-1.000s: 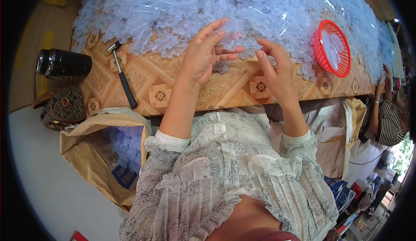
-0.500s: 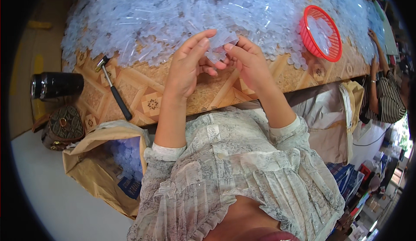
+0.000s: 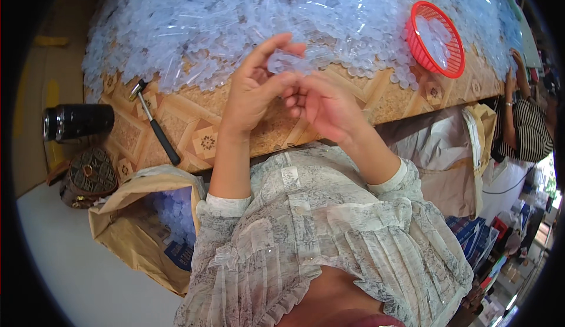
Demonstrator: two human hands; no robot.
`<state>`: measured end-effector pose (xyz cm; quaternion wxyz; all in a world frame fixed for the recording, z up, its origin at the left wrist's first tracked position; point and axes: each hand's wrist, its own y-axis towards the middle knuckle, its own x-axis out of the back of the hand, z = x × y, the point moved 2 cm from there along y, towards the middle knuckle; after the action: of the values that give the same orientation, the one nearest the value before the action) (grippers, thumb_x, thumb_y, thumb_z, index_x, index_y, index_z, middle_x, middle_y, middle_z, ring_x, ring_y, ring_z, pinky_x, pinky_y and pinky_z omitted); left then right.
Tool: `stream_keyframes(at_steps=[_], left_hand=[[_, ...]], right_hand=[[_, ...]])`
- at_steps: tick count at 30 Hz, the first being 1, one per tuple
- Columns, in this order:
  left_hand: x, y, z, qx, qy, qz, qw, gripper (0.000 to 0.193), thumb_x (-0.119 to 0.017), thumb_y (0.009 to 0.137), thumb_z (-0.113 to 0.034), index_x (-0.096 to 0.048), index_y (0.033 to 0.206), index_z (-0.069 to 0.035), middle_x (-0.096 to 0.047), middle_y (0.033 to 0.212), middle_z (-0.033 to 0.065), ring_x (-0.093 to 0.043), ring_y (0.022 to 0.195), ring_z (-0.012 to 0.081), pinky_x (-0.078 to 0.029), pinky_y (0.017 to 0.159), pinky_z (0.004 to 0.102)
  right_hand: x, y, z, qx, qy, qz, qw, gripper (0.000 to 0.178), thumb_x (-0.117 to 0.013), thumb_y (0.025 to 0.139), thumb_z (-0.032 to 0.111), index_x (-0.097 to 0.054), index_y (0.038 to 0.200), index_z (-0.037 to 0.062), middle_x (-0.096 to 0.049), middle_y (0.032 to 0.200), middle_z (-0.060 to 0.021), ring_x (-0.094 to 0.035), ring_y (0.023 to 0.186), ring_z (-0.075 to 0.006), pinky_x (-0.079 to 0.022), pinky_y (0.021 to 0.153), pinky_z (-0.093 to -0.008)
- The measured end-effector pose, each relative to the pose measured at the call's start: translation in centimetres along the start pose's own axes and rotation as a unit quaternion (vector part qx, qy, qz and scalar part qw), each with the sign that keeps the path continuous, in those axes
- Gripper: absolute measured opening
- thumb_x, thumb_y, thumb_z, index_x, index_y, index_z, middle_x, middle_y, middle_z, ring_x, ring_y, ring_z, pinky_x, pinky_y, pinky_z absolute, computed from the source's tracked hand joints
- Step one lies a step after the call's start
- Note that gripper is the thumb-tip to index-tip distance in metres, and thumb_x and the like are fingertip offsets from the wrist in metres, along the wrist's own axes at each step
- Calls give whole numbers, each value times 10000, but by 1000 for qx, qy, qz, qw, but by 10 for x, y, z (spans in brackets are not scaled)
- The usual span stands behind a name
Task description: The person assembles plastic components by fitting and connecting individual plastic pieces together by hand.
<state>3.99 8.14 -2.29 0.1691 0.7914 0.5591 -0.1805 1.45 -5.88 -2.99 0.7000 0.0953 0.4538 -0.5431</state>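
In front of my chest, my left hand (image 3: 252, 91) is closed around several clear bluish plastic pieces (image 3: 287, 62), gripped between its thumb and fingers. They look like small translucent tubes, though their exact shape is blurred. My right hand (image 3: 326, 104) meets the left thumb with its fingers curled in and its palm turned partly up. What sits in its fingertips, if anything, is hidden. Just beyond both hands spreads a large heap of translucent plastic pieces (image 3: 218, 21), tube-like and cap-like, on a wood-patterned table (image 3: 259, 144).
A red basket (image 3: 421, 50) with plastic pieces stands at the right. At the left lie a hammer (image 3: 154, 121), a black flask (image 3: 79, 121) and a patterned bag (image 3: 88, 177). Paper sacks (image 3: 132, 241) flank me below the table edge. A co-worker in stripes (image 3: 527, 130) is at far right.
My right hand has rolled over, its palm now turned up, and has moved slightly down beside the left thumb. The plastic pieces have shifted toward my left fingers.
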Motion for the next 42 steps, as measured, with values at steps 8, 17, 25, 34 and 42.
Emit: stream_keyframes(at_steps=[8, 17, 25, 34, 42], left_hand=[[21, 6, -5, -1, -103, -133, 986, 521, -391, 969, -442, -420, 1281, -25, -601, 1117, 179, -668, 879, 288, -580, 663, 316], [13, 2, 0, 104, -214, -52, 970, 543, -371, 972, -455, -354, 1342, -59, -586, 1120, 174, -667, 871, 307, -600, 640, 356], [-6, -1, -23, 84, -118, -54, 988, 528, -556, 926, -169, -321, 1376, -26, -541, 1167, 185, -651, 918, 315, -603, 684, 337], [-1, 7, -18, 65, -89, -80, 991, 505, -546, 930, -192, -357, 1366, -22, -593, 1119, 185, -673, 835, 276, -600, 601, 297], [4, 9, -21, 65, -22, -112, 991, 492, -528, 943, -235, -372, 1360, -24, -597, 1117, 179, -674, 822, 257, -582, 596, 277]], right_hand=[[20, -21, 37, 143, -472, -51, 868, 203, -537, 935, 174, -597, 1072, 37, -604, 881, -26, -573, 760, -100, -480, 686, -255], [51, -27, 81, 310, -755, -244, 523, 166, -608, 834, 145, -595, 968, 47, -586, 882, -148, -609, 787, -343, -491, 686, -420], [55, 5, 116, 355, -710, -246, 556, 174, -547, 867, 114, -607, 1008, 33, -617, 946, -179, -607, 856, -350, -480, 750, -419], [60, 29, 119, 307, -743, -278, 526, 521, -671, 780, 187, -486, 1237, 21, -482, 1115, -259, -544, 990, -410, -471, 850, -441], [45, 45, 141, 405, -677, -246, 563, 383, -680, 780, 196, -599, 1105, 10, -538, 1069, -206, -592, 895, -335, -492, 815, -395]])
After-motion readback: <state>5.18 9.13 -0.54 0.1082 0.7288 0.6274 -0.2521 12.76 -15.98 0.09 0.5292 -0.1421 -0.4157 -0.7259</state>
